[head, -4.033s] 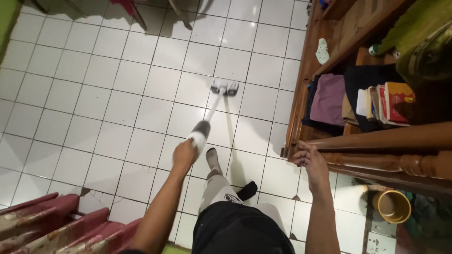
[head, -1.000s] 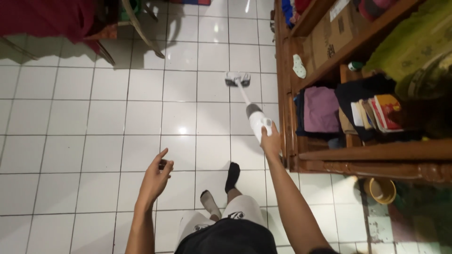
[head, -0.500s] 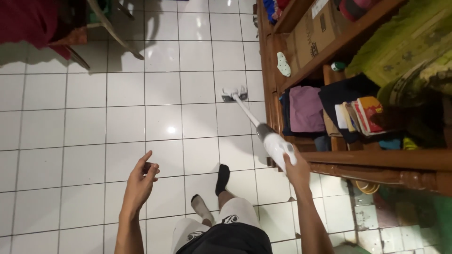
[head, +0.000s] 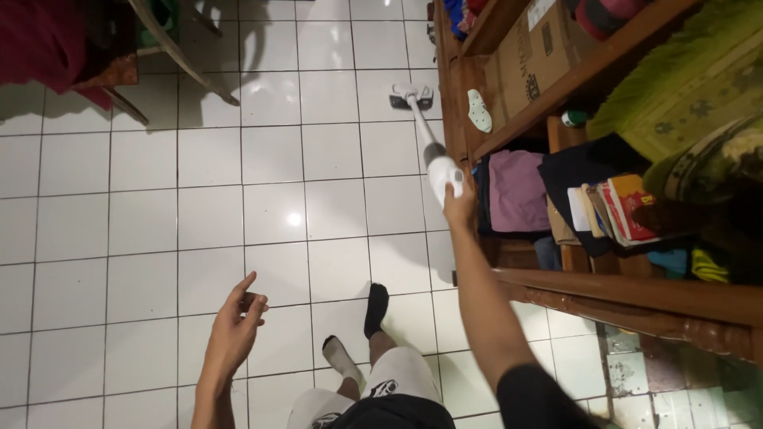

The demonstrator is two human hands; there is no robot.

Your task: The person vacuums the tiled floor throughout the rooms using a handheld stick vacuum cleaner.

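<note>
A white stick vacuum (head: pixel 433 155) is stretched out ahead of the right hand (head: pixel 458 208), its body gripped at the near end and its thin tube slanted away over the white tiled floor (head: pixel 207 214). The floor head (head: pixel 411 96) is set flat on the tiles at the far end of the tube, just beside the base of a wooden shelf unit (head: pixel 509 119). The right hand is seen closed around the rear of the white body, fingers wrapped over it, with the arm extended well forward along the edge of the shelf unit.

The left hand (head: pixel 236 324) is held loosely spread above the tiles, fingers apart and slightly curled, with nothing held or touched. It is kept well apart from the vacuum, on the other side of the person's legs. Two feet are seen between the arms, one in a black sock (head: pixel 375 309) and one in a grey sock (head: pixel 341 357).

On the shelves to the right, a folded purple cloth (head: pixel 517 191) is stacked just beside the right hand, and a row of books (head: pixel 616 206) is found further along. A cardboard box (head: pixel 540 56) is placed on the upper shelf. At the top left, a chair leg (head: pixel 179 56) is seen slanting across the tiles.
</note>
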